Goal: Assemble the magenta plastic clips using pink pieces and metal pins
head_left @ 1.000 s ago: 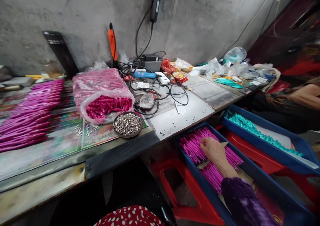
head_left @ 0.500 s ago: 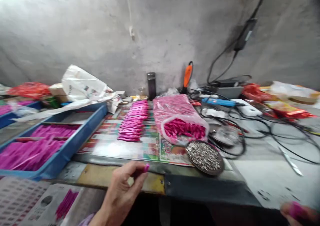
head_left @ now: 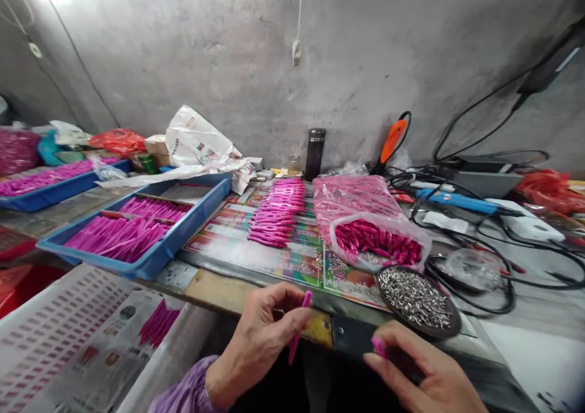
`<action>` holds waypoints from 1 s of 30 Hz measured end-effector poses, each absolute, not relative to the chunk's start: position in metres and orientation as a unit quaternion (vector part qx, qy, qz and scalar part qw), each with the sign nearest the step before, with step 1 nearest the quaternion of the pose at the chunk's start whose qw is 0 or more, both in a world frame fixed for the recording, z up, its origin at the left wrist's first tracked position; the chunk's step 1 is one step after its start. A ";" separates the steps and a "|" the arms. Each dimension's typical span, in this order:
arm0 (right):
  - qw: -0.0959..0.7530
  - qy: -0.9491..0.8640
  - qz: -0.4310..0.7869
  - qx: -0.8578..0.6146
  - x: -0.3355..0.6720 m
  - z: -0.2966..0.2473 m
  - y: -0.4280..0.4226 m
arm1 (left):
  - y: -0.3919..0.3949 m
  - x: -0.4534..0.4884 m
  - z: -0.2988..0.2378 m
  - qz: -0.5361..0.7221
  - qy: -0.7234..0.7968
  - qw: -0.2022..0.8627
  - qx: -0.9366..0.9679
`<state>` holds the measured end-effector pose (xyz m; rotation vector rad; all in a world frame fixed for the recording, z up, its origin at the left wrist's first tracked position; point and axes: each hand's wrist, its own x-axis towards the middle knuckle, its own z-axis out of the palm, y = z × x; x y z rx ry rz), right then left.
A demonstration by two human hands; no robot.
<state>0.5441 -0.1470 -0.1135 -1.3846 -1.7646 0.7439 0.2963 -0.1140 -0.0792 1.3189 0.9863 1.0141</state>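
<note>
Pinching pink stick [head_left: 300,331] near lettered sheet [head_left: 274,265]

We hold a pink stick [head_left: 294,347] in our left hand [head_left: 262,328], a pink piece [head_left: 379,346] in our right hand [head_left: 425,367], both nearer us than the plastic bag [head_left: 356,198], pink rods [head_left: 276,215] laid left of it, a blue tray [head_left: 150,267] farther left.

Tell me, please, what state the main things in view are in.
Left hand: pinching a pink stick.
Right hand: pinching a pink piece.
Plastic bag: open, dark pink pieces showing.
Round dish: filled with metal bits.
Nearer blue tray: uncovered, holding pink sticks.
Black flask: upright.
White basket: uncovered, pink bunch inside.
</note>
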 end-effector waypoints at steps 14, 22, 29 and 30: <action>0.408 -0.554 0.539 -0.485 0.473 -0.121 -0.157 | -0.128 0.304 -0.102 0.403 0.411 0.679 0.455; 0.433 -0.571 0.488 -0.498 0.463 -0.123 -0.162 | -0.133 0.310 -0.109 0.430 0.396 0.706 0.400; 0.424 -0.581 0.480 -0.502 0.463 -0.129 -0.164 | -0.133 0.311 -0.111 0.441 0.375 0.717 0.388; 0.423 -0.579 0.482 -0.504 0.463 -0.129 -0.165 | -0.133 0.311 -0.111 0.440 0.371 0.721 0.387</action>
